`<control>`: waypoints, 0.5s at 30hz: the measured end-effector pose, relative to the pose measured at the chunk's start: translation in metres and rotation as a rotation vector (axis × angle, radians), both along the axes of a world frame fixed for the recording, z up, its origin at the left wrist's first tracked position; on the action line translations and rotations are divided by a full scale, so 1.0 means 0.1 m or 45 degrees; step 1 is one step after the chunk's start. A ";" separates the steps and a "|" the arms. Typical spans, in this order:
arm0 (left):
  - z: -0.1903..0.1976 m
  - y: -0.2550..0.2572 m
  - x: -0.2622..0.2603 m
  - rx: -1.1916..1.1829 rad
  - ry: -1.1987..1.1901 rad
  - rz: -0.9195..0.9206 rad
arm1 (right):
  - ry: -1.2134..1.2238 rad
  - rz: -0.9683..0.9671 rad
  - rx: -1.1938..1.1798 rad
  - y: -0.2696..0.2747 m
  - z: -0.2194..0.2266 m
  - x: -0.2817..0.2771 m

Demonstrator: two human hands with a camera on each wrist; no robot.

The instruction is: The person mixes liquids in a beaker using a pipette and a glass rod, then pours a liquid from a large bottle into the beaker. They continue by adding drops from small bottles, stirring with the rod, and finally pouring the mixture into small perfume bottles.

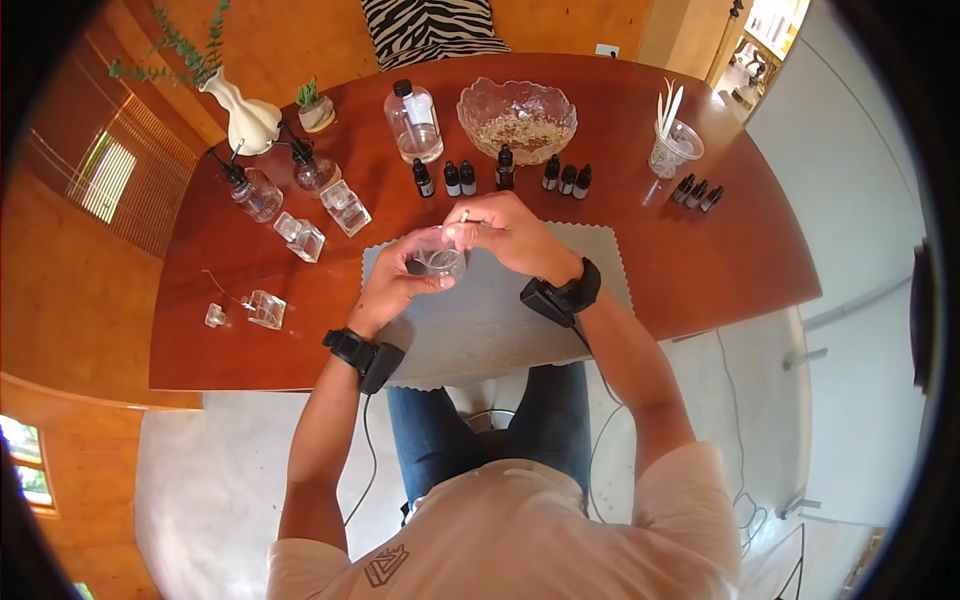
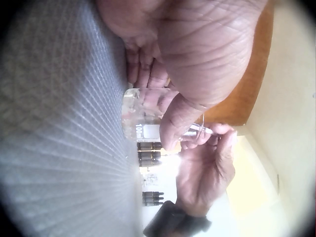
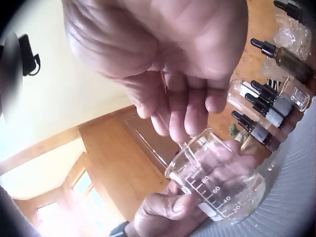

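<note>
My left hand [image 1: 392,284] holds a small clear glass beaker [image 1: 440,264] over the grey mat, fingers on one side and thumb on the other. White scale marks show on the beaker [image 3: 213,193] in the right wrist view, with a little clear liquid low in it. My right hand [image 1: 512,234] is above the rim and pinches a slim pale stirring rod [image 1: 464,216], which leans down into the beaker. Fingers hide much of the rod. In the left wrist view, the thumb covers part of the beaker [image 2: 130,114].
Beyond the grey mat [image 1: 490,330] stand several dark dropper bottles [image 1: 505,170], a large clear bottle [image 1: 414,130] and a glass bowl [image 1: 518,120]. Square glass bottles [image 1: 346,208] and a white vase [image 1: 246,115] are to the left. A cup with white sticks [image 1: 674,150] stands right.
</note>
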State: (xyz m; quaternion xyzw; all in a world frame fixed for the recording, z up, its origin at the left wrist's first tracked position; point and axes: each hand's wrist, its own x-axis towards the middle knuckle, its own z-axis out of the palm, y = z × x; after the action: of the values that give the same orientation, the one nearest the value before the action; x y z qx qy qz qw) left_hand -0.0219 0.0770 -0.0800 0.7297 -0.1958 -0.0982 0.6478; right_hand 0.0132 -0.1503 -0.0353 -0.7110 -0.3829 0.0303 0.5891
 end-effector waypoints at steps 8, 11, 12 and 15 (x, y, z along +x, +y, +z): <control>0.05 -0.01 -0.02 0.015 0.024 0.003 | 0.144 0.080 0.075 -0.02 -0.05 0.04; 0.04 -0.02 -0.02 0.000 0.010 0.011 | -0.005 0.000 0.057 -0.02 -0.05 0.05; 0.04 -0.01 -0.01 0.021 0.008 0.006 | 0.001 0.051 0.013 -0.04 -0.01 0.04; 0.05 -0.02 -0.02 0.009 -0.012 0.021 | 0.007 0.001 0.009 -0.01 0.00 0.02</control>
State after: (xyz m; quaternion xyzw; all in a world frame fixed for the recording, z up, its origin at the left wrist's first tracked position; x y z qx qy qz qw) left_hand -0.0239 0.0746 -0.0747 0.7341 -0.1926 -0.0901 0.6449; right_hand 0.0150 -0.1511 -0.0349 -0.7088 -0.3817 0.0311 0.5924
